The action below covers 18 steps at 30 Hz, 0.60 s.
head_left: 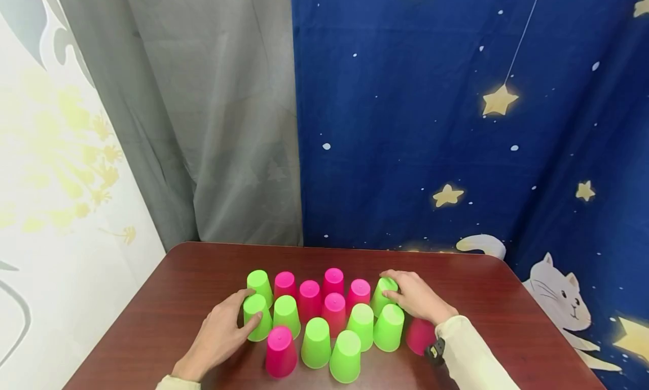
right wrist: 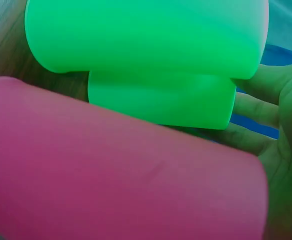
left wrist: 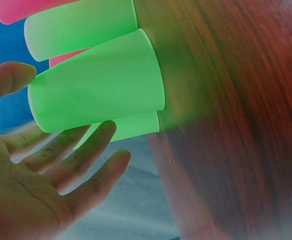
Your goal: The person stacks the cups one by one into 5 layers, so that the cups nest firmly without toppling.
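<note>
A half-open left hand (head_left: 215, 331) loosely flanks a left-side green cup (head_left: 259, 306), upright on the table (head_left: 127, 345); farther off, a bent-fingered right hand (head_left: 416, 295) holds a right-side green cup (head_left: 379, 301). Likely light, slick plastic, best gripped gently round the sides.

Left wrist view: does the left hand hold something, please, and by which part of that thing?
The left hand has its thumb and fingers around a green cup, near its closed end; how firm the hold is cannot be told.
</note>
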### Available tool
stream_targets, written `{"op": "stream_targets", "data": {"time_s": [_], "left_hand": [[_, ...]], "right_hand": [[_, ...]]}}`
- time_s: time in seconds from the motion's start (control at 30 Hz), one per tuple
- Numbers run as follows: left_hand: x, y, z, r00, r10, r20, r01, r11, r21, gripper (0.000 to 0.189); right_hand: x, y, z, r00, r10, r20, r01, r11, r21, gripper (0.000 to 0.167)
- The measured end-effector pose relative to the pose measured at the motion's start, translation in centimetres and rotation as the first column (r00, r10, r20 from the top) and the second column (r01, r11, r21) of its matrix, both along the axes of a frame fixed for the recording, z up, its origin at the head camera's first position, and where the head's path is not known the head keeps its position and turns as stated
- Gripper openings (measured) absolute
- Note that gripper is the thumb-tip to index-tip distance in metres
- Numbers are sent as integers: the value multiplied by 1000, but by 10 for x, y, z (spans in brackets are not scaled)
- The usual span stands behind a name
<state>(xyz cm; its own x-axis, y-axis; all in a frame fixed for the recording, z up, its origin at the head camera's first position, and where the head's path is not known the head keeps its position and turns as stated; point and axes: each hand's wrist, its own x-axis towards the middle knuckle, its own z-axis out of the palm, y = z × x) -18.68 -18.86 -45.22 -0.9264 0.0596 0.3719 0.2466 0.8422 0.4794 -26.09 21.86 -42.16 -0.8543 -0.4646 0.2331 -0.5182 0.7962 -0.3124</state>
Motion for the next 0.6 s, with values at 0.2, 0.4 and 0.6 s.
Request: {"op": "stream_targets", "data": {"time_s": [0.2, 0.4, 0.6], "left_hand": [[-2, 0, -1, 1000, -7, -11, 7, 1000, -3, 47], [-2, -2, 1, 1000, -10, 7, 10, 1000, -3, 47], [-2, -1, 0, 1000, -13, 15, 13, 1000, -8, 48]], "right_hand": [[-8, 0, 7, 1000, 8, -23, -8, 1000, -2, 37], [-26, 0, 17, 999, 35, 25, -36, 999, 18, 34], [-45, -5, 28, 997, 35, 64, -39, 997, 62, 32]]}}
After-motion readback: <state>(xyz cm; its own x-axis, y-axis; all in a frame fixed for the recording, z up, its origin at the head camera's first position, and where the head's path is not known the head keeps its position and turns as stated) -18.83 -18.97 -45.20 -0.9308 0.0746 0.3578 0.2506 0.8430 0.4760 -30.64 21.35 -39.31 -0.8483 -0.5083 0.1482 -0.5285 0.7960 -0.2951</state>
